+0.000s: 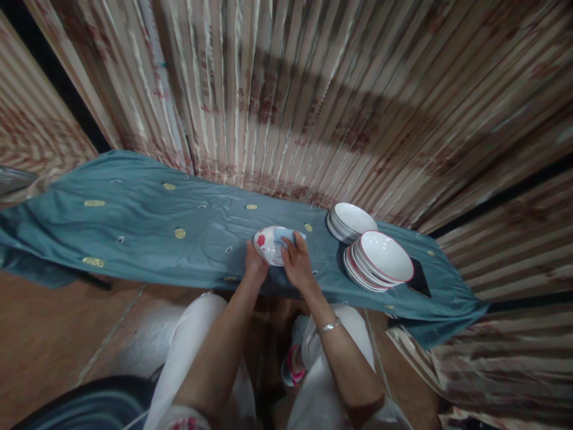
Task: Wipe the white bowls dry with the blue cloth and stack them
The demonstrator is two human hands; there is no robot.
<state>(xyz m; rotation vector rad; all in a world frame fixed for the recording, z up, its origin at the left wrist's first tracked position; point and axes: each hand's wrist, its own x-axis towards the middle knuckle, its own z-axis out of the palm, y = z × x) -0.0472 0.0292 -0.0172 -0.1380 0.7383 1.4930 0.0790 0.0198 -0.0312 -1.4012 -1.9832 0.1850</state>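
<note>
A white bowl (270, 246) with red flowers is held above the front part of the cloth-covered table. My left hand (256, 261) is closed on the bowl's left lower edge, its fingers mostly hidden behind it. In my right hand (296, 258) is a light blue cloth (283, 235), pressed against the bowl's upper right surface. To the right stand two stacks: a stack of white bowls (353, 219) at the back, and a stack of red-rimmed bowls (385, 257) nearer to me.
A blue-green tablecloth (147, 233) with yellow patterns covers the long table. A dark flat object, like a phone (419, 279), lies right of the front stack. Behind the table hangs a pleated curtain (286, 107). A dark round object (89, 406) stands on the floor at lower left.
</note>
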